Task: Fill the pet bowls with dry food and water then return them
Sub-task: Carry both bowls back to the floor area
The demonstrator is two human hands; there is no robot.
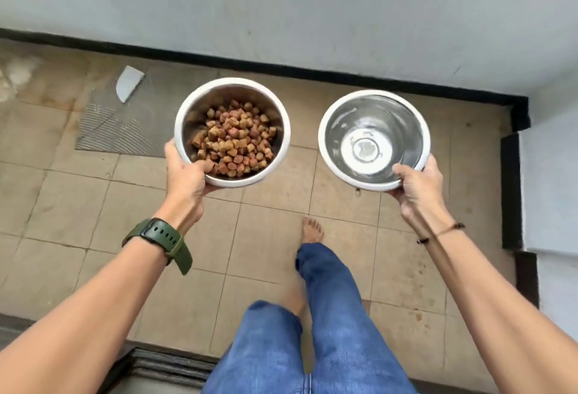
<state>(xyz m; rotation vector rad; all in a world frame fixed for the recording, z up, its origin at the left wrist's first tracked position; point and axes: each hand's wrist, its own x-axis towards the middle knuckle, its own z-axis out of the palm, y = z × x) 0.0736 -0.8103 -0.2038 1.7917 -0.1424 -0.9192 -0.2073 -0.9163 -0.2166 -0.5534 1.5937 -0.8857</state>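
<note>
Beige tiled floor (266, 237) runs up to a black skirting. A grey ribbed mat (119, 124) lies on it at left, a white curved piece (128, 83) resting on the mat

- Fingers of the left hand (187, 174) are hidden beneath the food bowl (232, 132).
- Jeans (312, 331) are cut off at the bottom edge.
- The moving leg is blurred.

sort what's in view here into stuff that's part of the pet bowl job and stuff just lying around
Part of the job: food bowl with kibble, gripped by the left hand; water bowl, gripped by the right hand.

Just lying about: grey mat, white scraper on it.
</note>
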